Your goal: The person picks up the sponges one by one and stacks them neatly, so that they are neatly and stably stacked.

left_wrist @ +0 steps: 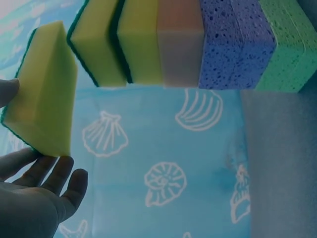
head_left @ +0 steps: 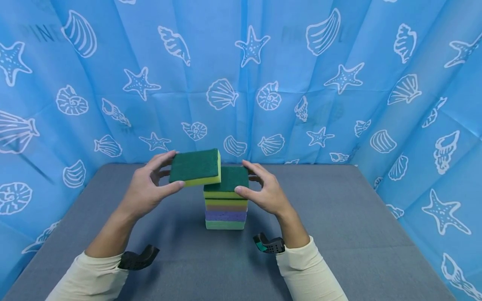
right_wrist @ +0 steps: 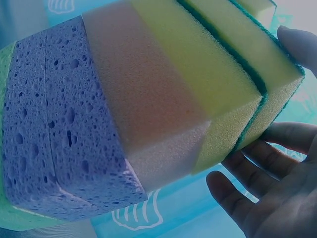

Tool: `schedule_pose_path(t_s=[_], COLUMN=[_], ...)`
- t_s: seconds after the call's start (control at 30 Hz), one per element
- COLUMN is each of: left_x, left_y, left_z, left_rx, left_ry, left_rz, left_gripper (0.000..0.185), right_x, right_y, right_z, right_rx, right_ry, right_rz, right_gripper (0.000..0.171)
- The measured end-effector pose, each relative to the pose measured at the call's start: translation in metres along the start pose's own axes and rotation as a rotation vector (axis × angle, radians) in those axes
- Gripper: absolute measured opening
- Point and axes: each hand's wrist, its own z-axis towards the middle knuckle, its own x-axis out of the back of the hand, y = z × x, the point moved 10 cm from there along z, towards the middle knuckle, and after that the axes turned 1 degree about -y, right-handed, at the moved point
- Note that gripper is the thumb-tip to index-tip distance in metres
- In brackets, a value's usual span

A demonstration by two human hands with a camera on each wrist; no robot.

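My left hand (head_left: 144, 190) pinches a yellow sponge with a green scouring top (head_left: 193, 165) between thumb and fingers. It is raised at the upper left of a sponge stack, slightly tilted, its right end overlapping the stack's top in the head view; the left wrist view shows a gap between them. The stack's top sponge (head_left: 230, 177), also yellow with a green scouring face, sits between the thumb and fingers of my right hand (head_left: 269, 194). Beneath it come another yellow-and-green sponge (right_wrist: 198, 84), a peach layer (right_wrist: 148, 84), purple sponges (right_wrist: 74, 119) and light green ones (head_left: 224, 225).
The stack stands on a grey cloth-covered table (head_left: 361, 251). Behind and at both sides hangs a blue curtain (head_left: 286, 71) with white shells and starfish. Dark wrist mounts (head_left: 139, 258) sit at both cuffs, below the hands.
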Motion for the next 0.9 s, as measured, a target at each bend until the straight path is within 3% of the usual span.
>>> schedule_pose_path(t_s=[0.17,0.47,0.9], left_x=[-0.006,-0.018,-0.04], left_y=[0.001,0.003,0.009], left_z=[0.004,0.011,0.015], left_rx=[0.006,0.006,-0.009], left_ry=[-0.013,-0.041,-0.08], left_rz=[0.022,0.03,0.029], left_gripper=[0.069,0.071,0.07], right_x=[0.0,-0.001,-0.001], right_y=[0.0,0.037,0.037], right_z=[0.0,0.0,-0.001], right_rx=[-0.004,0.021,0.035], right_ry=[0.001,0.0,-0.026], right_rz=[-0.012,-0.02,-0.023], right_gripper=[0.063,0.07,0.079])
